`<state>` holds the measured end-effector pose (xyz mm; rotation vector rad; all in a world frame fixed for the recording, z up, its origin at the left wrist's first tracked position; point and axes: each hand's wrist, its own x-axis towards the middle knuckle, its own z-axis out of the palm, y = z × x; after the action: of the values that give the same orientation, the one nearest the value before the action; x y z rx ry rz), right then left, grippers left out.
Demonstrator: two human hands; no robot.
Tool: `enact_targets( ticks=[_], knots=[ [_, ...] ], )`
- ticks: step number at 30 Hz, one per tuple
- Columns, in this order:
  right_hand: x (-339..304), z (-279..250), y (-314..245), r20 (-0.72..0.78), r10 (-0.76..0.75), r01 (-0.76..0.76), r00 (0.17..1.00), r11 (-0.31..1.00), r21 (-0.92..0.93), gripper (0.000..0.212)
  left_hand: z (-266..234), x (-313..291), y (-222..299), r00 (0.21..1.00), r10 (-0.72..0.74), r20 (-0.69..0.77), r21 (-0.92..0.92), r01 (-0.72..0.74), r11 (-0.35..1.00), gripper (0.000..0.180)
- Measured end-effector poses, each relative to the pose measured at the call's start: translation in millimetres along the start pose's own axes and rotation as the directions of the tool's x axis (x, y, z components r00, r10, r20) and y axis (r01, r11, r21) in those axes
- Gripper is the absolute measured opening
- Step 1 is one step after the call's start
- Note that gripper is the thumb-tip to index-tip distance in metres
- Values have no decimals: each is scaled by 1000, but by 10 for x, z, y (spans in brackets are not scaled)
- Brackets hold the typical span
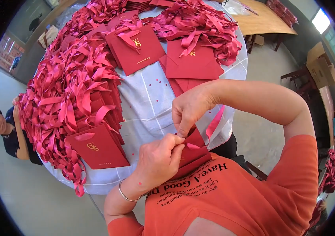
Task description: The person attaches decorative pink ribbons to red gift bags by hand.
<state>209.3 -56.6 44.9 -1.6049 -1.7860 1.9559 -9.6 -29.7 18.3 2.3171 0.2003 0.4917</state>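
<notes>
Both hands, left [157,163] and right [189,108], pinch one red paper bag [194,151] and its ribbon [214,122].

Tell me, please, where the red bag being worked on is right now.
In the head view, the red bag sits low and centre, against the orange shirt, pinched between the left hand and right hand, just off the table edge.

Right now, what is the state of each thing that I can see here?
left hand: closed, pinching the held bag's top edge
right hand: fingers bent, pinching at the same edge
held red bag: flat, folded, against the chest
pink ribbon: hanging loose
red bags on table: flat, stacked, ribbons attached
white tablecloth: spread, creased
</notes>
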Motion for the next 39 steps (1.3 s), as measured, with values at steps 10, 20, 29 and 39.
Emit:
enact_targets(
  ticks=[10,20,29,39],
  knots=[
    [53,169,126,-412,-1,48,911,993,104,23,-47,32,-25,997,-57,56,-132,64,989,11],
    [292,-13,293,-797,-92,198,597,980,35,24,-22,55,-168,954,-272,124,-213,293,932,13],
    [467,104,489,-856,-73,213,512,976,44,23,6,69,-146,966,-235,107,-205,252,946,7],
    [187,388,396,-917,-355,133,183,933,-334,18,58,93,-278,920,-371,124,-190,389,902,12]
  ],
)
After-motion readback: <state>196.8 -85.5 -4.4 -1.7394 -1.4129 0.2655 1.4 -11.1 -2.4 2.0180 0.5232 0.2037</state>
